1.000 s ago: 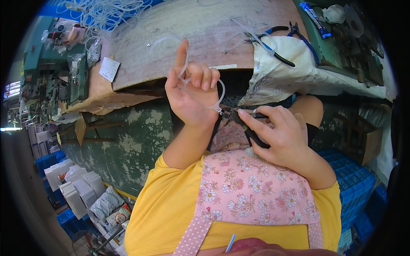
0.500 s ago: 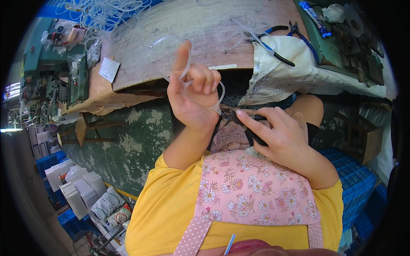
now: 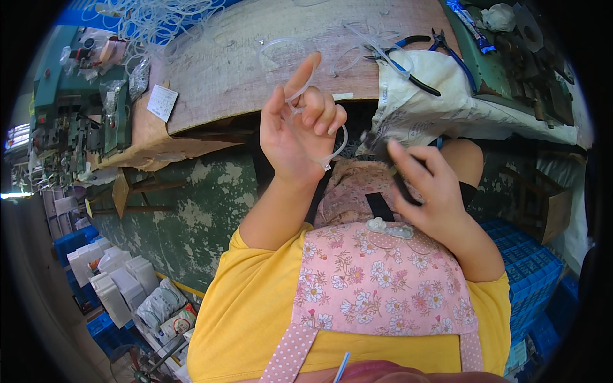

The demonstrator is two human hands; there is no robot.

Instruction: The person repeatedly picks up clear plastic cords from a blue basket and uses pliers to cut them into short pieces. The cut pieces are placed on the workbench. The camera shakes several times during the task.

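While the left hand [image 3: 300, 131] is raised in front of the table edge, its index finger sticks straight up and the other fingers curl over a thin clear plastic tube [image 3: 337, 143]. That tube is looped: it runs up beside the index finger, bends round the curled fingers and arcs down on the right side of the hand, its cut end pointing down and left near the heel of the palm. Its long axis therefore runs roughly up and down, bowed outward to the right. So the left hand is closed on the tube with only one finger extended.

Lower and to the right, the right hand [image 3: 429, 191] is partly curled around a small dark object [image 3: 403, 190] at lap level, fingers spread over it; what that object is cannot be told. The two hands are near each other but apart.

Behind them lies a worn wooden table [image 3: 223, 70] with more loose clear tube pieces [image 3: 357, 45] and a pair of blue-handled pliers [image 3: 415, 60] lying partly on a white plastic bag [image 3: 434, 102] that hangs over the edge. A pink flowered apron [image 3: 377, 287] over a yellow shirt [image 3: 242, 319] fills the lower part of the view.
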